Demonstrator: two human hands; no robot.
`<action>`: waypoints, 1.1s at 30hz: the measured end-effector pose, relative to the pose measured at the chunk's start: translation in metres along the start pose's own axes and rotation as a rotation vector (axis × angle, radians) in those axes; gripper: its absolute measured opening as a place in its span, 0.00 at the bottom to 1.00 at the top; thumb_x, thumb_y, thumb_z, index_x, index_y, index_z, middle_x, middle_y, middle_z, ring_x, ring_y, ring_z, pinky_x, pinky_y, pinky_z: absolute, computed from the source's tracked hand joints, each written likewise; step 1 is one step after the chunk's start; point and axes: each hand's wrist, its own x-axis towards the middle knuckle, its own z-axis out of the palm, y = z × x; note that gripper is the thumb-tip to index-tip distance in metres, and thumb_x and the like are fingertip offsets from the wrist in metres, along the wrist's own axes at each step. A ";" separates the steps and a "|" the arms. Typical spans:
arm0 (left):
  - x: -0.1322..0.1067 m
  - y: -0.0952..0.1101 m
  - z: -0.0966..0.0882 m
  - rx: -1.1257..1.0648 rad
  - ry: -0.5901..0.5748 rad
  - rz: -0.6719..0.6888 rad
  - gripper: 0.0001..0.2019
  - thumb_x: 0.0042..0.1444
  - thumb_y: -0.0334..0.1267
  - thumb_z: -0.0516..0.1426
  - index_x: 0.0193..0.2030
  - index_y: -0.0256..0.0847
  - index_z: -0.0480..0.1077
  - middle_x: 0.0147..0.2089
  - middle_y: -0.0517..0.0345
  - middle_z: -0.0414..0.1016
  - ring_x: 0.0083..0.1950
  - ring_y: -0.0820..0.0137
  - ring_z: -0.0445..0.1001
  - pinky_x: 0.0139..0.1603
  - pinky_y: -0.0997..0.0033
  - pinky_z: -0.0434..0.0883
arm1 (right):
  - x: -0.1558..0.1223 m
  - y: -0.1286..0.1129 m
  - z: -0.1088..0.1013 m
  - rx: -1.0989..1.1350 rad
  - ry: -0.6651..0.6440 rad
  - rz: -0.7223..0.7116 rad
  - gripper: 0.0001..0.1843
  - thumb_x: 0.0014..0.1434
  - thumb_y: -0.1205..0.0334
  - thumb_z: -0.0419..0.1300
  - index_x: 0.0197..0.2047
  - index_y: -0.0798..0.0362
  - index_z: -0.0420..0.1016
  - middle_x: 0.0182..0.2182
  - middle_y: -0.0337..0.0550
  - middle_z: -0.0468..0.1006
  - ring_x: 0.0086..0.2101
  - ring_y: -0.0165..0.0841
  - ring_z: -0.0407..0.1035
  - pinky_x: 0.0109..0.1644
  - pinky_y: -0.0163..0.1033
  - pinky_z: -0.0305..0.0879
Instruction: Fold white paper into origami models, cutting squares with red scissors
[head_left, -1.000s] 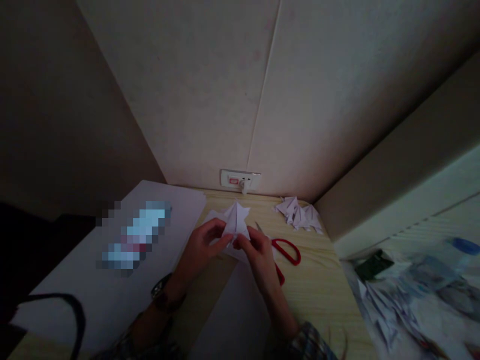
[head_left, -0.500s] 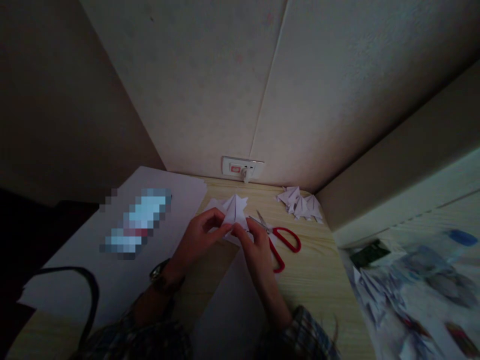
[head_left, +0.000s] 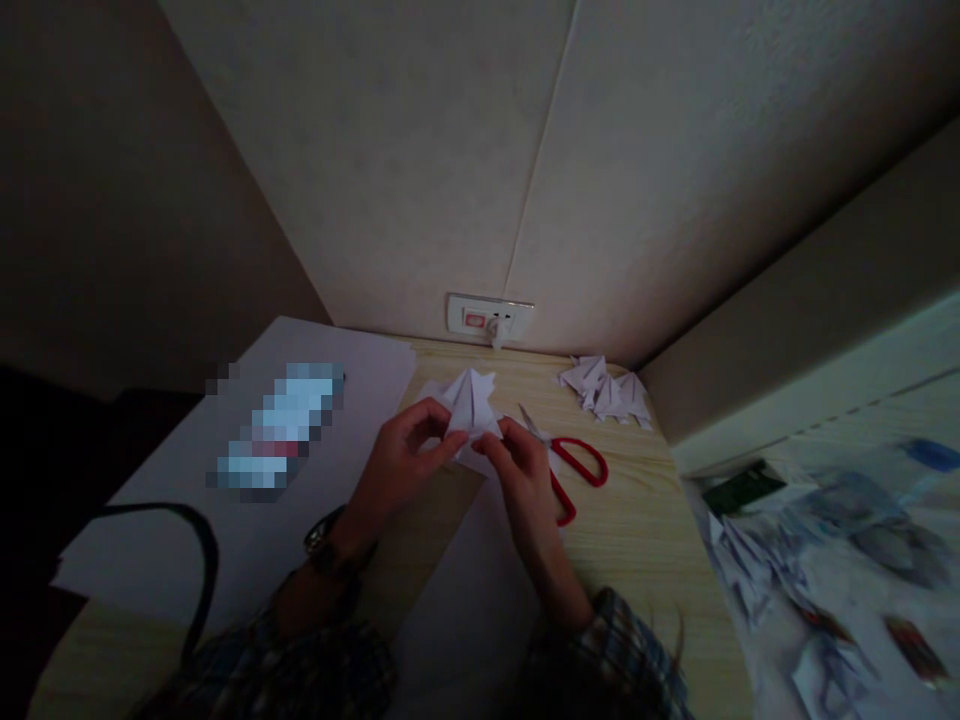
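Between both hands is a folded white paper piece (head_left: 471, 400), pointed at the top with creased flaps. My left hand (head_left: 399, 452), with a watch at the wrist, pinches its lower left corner. My right hand (head_left: 523, 474) grips the lower right corner between thumb and fingers. Just right of that hand lies a pair of scissors (head_left: 579, 462) with red handles, blades pointing to the wall and partly hidden. Under the hands, white paper (head_left: 469, 590) rests on the wooden table, and more paper shows behind the folded piece.
Several folded paper pieces (head_left: 606, 388) lie at the table's back right corner. A stack of white sheets (head_left: 360, 370) with a blurred-out bright object (head_left: 289, 420) covers the left. A wall socket (head_left: 491, 318) holds a plug. Plastic bags and papers (head_left: 862, 530) sit lower right; a black strap (head_left: 206, 560) crosses left.
The view has shifted slightly, so the table appears a little higher. My fingers have moved a little along the bottom edge of the folded paper, which both hands still hold.
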 end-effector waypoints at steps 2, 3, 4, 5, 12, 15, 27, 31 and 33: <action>0.000 -0.001 0.001 -0.005 -0.001 -0.017 0.09 0.46 0.39 0.63 0.26 0.41 0.65 0.27 0.64 0.68 0.32 0.71 0.69 0.35 0.73 0.69 | 0.000 0.001 0.000 -0.012 0.007 -0.007 0.08 0.55 0.59 0.55 0.26 0.50 0.67 0.24 0.35 0.68 0.30 0.32 0.63 0.35 0.36 0.59; 0.000 -0.001 0.001 0.001 -0.001 -0.022 0.09 0.45 0.39 0.63 0.25 0.41 0.65 0.27 0.64 0.68 0.31 0.71 0.69 0.35 0.73 0.68 | 0.000 0.001 0.001 -0.021 0.006 -0.007 0.08 0.54 0.59 0.55 0.26 0.50 0.67 0.24 0.35 0.67 0.30 0.32 0.62 0.35 0.36 0.60; 0.001 -0.002 0.001 0.007 -0.002 -0.023 0.09 0.45 0.39 0.63 0.25 0.41 0.66 0.27 0.64 0.68 0.31 0.71 0.69 0.35 0.73 0.68 | 0.001 0.000 0.001 -0.030 0.001 -0.007 0.08 0.54 0.59 0.54 0.26 0.50 0.67 0.24 0.35 0.67 0.30 0.33 0.63 0.36 0.36 0.60; 0.001 -0.002 0.000 0.012 -0.002 -0.019 0.09 0.45 0.39 0.63 0.25 0.41 0.66 0.27 0.64 0.68 0.30 0.71 0.68 0.34 0.73 0.68 | 0.001 0.000 0.001 -0.041 -0.007 -0.006 0.08 0.54 0.58 0.54 0.26 0.50 0.68 0.24 0.36 0.68 0.30 0.33 0.63 0.36 0.36 0.60; 0.004 -0.003 -0.005 0.017 0.035 0.005 0.10 0.45 0.40 0.64 0.25 0.40 0.68 0.26 0.64 0.68 0.30 0.71 0.69 0.35 0.73 0.68 | 0.004 -0.005 -0.008 -0.126 -0.067 -0.058 0.15 0.59 0.54 0.53 0.25 0.51 0.70 0.24 0.38 0.72 0.29 0.33 0.66 0.36 0.37 0.60; 0.004 -0.002 -0.007 0.013 0.024 -0.027 0.15 0.43 0.47 0.66 0.26 0.40 0.69 0.27 0.63 0.70 0.32 0.69 0.71 0.37 0.71 0.70 | 0.005 -0.006 -0.015 -0.170 -0.114 -0.089 0.15 0.59 0.55 0.55 0.24 0.51 0.71 0.23 0.37 0.73 0.28 0.33 0.66 0.35 0.36 0.59; 0.004 -0.001 -0.020 -0.065 0.084 -0.120 0.12 0.40 0.43 0.68 0.30 0.40 0.74 0.32 0.59 0.78 0.39 0.64 0.77 0.45 0.68 0.73 | 0.004 -0.006 -0.016 -0.269 -0.096 -0.149 0.19 0.61 0.55 0.54 0.20 0.51 0.71 0.19 0.38 0.73 0.24 0.32 0.66 0.32 0.36 0.59; 0.003 0.001 -0.018 -0.053 0.072 -0.106 0.10 0.41 0.41 0.66 0.30 0.41 0.73 0.32 0.60 0.78 0.39 0.64 0.76 0.45 0.68 0.72 | 0.004 -0.006 -0.017 -0.259 -0.078 -0.141 0.20 0.61 0.55 0.54 0.20 0.51 0.71 0.18 0.38 0.74 0.24 0.32 0.66 0.31 0.36 0.59; 0.003 0.002 -0.018 -0.044 0.067 -0.100 0.09 0.42 0.41 0.65 0.29 0.41 0.72 0.30 0.61 0.77 0.37 0.65 0.76 0.43 0.68 0.72 | 0.004 -0.006 -0.017 -0.257 -0.088 -0.142 0.20 0.61 0.54 0.54 0.20 0.51 0.72 0.18 0.37 0.74 0.23 0.32 0.66 0.31 0.36 0.59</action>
